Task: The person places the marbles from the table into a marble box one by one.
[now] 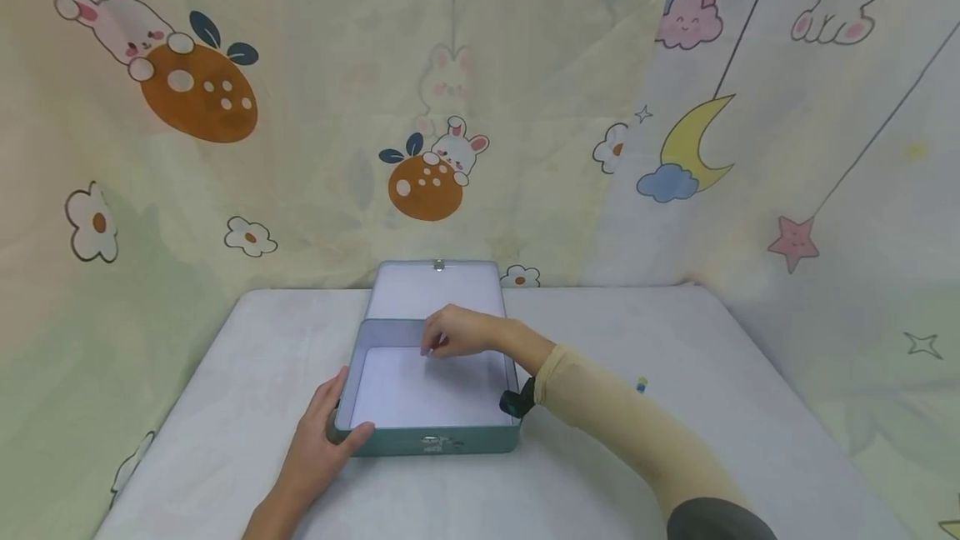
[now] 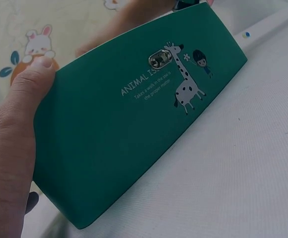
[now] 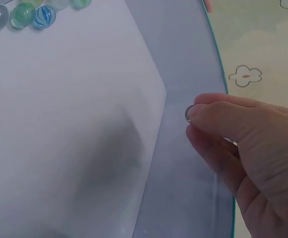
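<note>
An open green metal box [image 1: 442,440] with a pale inside lies on the table, its lid [image 1: 435,294] folded back away from me. My left hand [image 1: 318,440] grips the front left corner, thumb at the front rim and fingers along the left side. In the left wrist view the box front [image 2: 99,134] shows a giraffe print and a small latch. My right hand [image 1: 461,332] is over the far part of the box and pinches a clear glass marble [image 3: 188,114] between thumb and fingertips. Inside the box, several marbles [image 3: 22,16] sit together, hidden by my right arm in the head view.
To the right of the box, a small blue and yellow piece [image 1: 642,385] lies on the white-covered table [image 1: 600,323]; it looks like a marble. Behind the table hangs a printed cloth [image 1: 315,107] with rabbits and flowers.
</note>
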